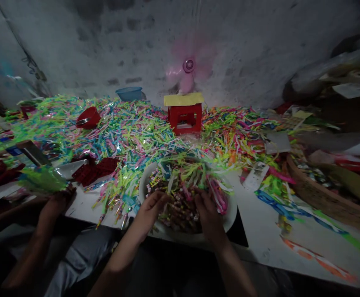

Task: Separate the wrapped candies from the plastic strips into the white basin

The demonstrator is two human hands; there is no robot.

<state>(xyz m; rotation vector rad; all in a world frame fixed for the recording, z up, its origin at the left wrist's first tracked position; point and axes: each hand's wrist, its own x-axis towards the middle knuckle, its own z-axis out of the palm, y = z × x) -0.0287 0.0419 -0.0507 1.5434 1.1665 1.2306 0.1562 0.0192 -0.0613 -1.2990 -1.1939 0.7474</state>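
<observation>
A wide pale basin (142, 187) holds a heap of small brown and pinkish pieces (181, 212), with bright ribbon-like strips (195, 171) on its far side. My left hand (151, 208) is over the basin's left part, thumb and fingers drawn together at the pieces. Opposite it, my right hand (209, 214) has its fingers curled down among them. Dim light and blur hide what either hand pinches. To the right of my right hand, a pink wrapped bundle (218, 196) lies inside the basin.
Colourful strips (136, 132) are heaped across the table. Behind the basin, a pink fan (187, 74) stands on a red stool (184, 117). A red bowl (88, 117) and a blue basin (129, 93) rest on the heap. At left, a co-worker's hand (56, 204) is near green strips.
</observation>
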